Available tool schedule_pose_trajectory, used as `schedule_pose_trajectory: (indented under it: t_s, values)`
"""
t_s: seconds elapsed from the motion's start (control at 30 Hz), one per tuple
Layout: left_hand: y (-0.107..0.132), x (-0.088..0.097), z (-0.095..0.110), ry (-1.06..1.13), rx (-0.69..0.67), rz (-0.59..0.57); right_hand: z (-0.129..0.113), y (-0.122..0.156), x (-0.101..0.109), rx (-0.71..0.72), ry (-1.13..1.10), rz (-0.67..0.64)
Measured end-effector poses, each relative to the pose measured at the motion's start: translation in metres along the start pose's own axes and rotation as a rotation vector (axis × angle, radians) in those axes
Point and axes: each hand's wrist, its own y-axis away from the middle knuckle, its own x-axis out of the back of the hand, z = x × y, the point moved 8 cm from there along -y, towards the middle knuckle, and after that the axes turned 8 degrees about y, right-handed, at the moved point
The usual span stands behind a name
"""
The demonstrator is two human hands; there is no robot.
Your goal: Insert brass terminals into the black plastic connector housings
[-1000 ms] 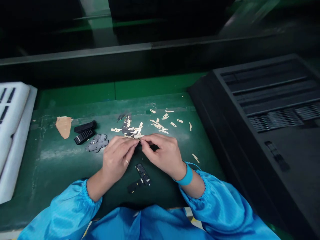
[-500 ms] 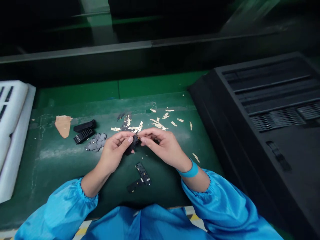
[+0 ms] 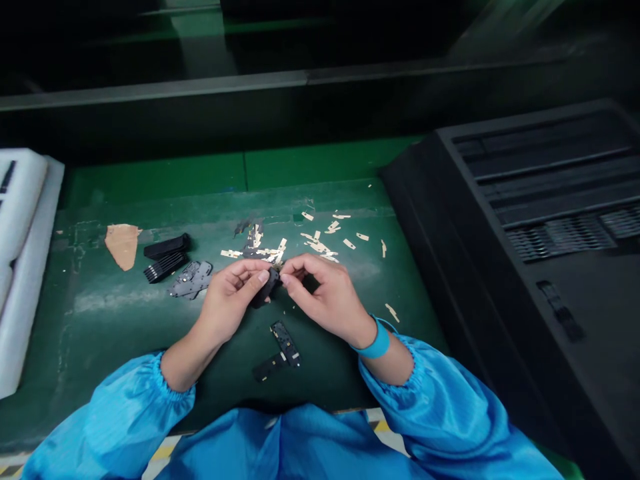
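Between thumb and fingers, my left hand (image 3: 231, 293) grips a small black plastic part (image 3: 268, 285), tilted over the mat. My right hand (image 3: 327, 293) is pinched closed at that part's upper right edge; whatever sits between its fingertips is too small to make out. Just beyond the fingers lies a scatter of small cream-coloured strips (image 3: 316, 244), some piled on dark pieces. Two black plastic parts (image 3: 286, 343) with small metal contacts lie crossed in front of my hands. Left of my left hand are flat dark-grey parts (image 3: 193, 280).
A black ribbed part (image 3: 166, 267) and a brown paper scrap (image 3: 121, 245) lie on the green mat (image 3: 115, 333) at left. White foam trays (image 3: 37, 267) stand at the left edge. A large black slotted tray (image 3: 540, 280) takes up the right side.
My right hand's fingertips have drawn slightly away from the black part, to the right. The left hand keeps its hold. The whole view has shifted a little.
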Motion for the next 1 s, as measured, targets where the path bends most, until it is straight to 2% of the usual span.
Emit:
schedule_pose_trajectory:
  t_s: [0.27,1.0]
  values:
    - [-0.0003,0.0032,-0.0009,0.048,0.004,0.047,-0.0052,0.0031,0.0026,0.044,0.070,0.040]
    - [-0.0005,0.0023,-0.0001,-0.014,-0.012,0.024,0.0007,0.0007,-0.0001,-0.011,0.059,-0.006]
